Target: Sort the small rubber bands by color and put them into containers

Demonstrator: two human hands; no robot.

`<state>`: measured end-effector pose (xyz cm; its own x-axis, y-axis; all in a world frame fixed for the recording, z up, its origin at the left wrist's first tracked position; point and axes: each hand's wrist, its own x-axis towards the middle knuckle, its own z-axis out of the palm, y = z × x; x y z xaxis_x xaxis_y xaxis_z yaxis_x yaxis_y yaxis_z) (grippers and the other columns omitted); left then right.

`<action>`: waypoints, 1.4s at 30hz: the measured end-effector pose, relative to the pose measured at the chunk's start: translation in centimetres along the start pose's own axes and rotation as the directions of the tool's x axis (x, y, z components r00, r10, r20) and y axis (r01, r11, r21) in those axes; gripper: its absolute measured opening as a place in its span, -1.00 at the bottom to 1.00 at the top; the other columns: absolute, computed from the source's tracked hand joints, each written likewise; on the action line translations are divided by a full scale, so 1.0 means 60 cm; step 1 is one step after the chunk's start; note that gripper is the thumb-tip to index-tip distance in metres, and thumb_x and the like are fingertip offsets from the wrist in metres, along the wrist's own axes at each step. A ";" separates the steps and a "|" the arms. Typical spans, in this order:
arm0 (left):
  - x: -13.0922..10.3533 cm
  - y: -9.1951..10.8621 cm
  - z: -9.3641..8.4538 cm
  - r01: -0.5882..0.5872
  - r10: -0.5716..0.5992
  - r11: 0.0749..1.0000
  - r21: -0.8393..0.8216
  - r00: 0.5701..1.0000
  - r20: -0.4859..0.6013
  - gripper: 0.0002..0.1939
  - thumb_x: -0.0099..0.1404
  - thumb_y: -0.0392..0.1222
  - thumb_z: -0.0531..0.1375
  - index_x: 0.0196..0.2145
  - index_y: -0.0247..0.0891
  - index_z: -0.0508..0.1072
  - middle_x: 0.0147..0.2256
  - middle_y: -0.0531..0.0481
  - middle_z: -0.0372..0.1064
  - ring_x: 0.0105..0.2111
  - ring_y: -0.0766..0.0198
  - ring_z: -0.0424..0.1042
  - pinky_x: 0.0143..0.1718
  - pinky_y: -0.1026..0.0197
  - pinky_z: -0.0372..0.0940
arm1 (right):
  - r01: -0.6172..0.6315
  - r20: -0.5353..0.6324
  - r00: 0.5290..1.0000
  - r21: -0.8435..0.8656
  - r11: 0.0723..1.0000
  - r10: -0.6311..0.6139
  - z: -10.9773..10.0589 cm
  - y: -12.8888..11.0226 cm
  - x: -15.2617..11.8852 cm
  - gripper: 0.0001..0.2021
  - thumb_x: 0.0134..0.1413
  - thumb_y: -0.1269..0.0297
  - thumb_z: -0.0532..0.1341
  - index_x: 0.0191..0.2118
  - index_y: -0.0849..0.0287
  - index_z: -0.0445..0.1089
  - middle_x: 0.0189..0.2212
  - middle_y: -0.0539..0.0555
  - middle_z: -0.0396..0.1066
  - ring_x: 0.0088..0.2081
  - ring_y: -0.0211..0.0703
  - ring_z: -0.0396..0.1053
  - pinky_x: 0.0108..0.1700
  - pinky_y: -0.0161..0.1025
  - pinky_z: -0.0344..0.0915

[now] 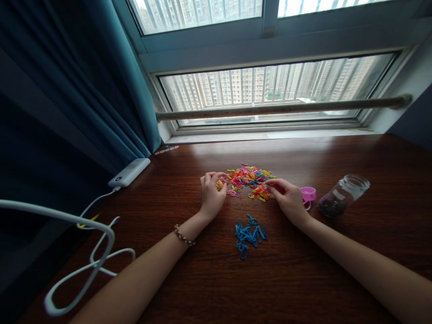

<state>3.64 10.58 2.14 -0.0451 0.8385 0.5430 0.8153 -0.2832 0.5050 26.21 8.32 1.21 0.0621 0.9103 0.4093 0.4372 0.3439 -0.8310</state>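
Note:
A heap of small coloured rubber bands [248,179] in pink, yellow, orange and blue lies on the dark wooden table [303,270]. My left hand [211,193] rests at the heap's left edge, its fingertips pinched on a yellow band. At the right edge, my right hand [287,198] has its fingers curled down onto the bands; what it pinches is too small to tell. A separate small pile of blue bands [249,234] lies nearer to me, between my forearms. A beaded bracelet [184,236] circles my left wrist.
A pink lid [308,194] lies just right of my right hand, and a clear jar [342,195] lies on its side beyond it. A white power bank [129,172] with a white cable [97,256] is at the left, next to a teal curtain [84,90]. A window runs behind the table.

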 end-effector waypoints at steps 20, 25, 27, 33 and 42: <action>-0.004 0.008 0.007 -0.099 0.088 0.995 0.016 0.933 0.348 -0.93 0.11 -0.19 0.17 -0.46 -0.19 0.45 -0.29 0.01 0.35 -0.14 0.14 0.21 -0.06 0.05 0.06 | 0.368 0.107 0.927 -0.077 0.927 -0.360 0.006 -0.038 -0.031 -0.82 0.10 0.32 0.09 -0.18 0.15 0.36 -0.27 0.11 0.46 -0.28 -0.18 0.43 -0.22 -0.26 0.34; -0.003 0.007 0.007 -0.082 0.085 0.996 -0.025 0.949 0.305 -0.94 0.11 -0.22 0.17 -0.47 -0.20 0.44 -0.31 0.00 0.36 -0.17 0.16 0.24 -0.08 0.06 0.10 | 0.152 0.076 0.985 0.021 0.988 -0.153 0.006 -0.041 -0.026 -0.80 0.09 0.22 0.09 -0.22 0.15 0.40 -0.30 0.09 0.47 -0.31 -0.15 0.44 -0.27 -0.26 0.36; -0.002 0.006 0.007 -0.089 0.100 0.995 -0.055 0.955 0.278 -0.95 0.12 -0.23 0.17 -0.46 -0.21 0.43 -0.31 0.00 0.37 -0.17 0.16 0.26 -0.10 0.07 0.13 | 0.061 0.048 0.997 0.084 0.995 -0.065 0.006 -0.036 -0.021 -0.77 0.09 0.17 0.08 -0.24 0.16 0.40 -0.36 0.08 0.47 -0.36 -0.15 0.43 -0.30 -0.25 0.36; -0.003 0.004 0.006 -0.079 0.101 0.991 -0.108 0.970 0.220 -0.97 0.12 -0.26 0.17 -0.46 -0.22 0.41 -0.37 0.02 0.42 -0.23 0.20 0.32 -0.12 0.11 0.16 | -0.162 -0.077 0.980 0.217 0.963 0.183 0.007 -0.002 0.000 -0.67 0.05 0.05 0.07 -0.27 0.22 0.38 -0.37 0.13 0.46 -0.40 -0.14 0.39 -0.37 -0.23 0.33; -0.003 0.005 0.004 -0.086 0.101 0.993 -0.080 0.974 0.201 -0.94 0.09 -0.31 0.18 -0.42 -0.22 0.41 -0.34 0.03 0.40 -0.24 0.21 0.33 -0.14 0.12 0.17 | -0.180 -0.083 0.976 0.222 0.958 0.203 0.007 0.003 0.002 -0.67 0.03 0.06 0.09 -0.27 0.24 0.38 -0.38 0.13 0.46 -0.37 -0.12 0.37 -0.35 -0.23 0.27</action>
<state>4.02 10.47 2.05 0.1543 0.8820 0.4453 0.7672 -0.3909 0.5085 25.93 8.61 0.97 0.2233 0.9388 0.2621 0.2085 0.2167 -0.9537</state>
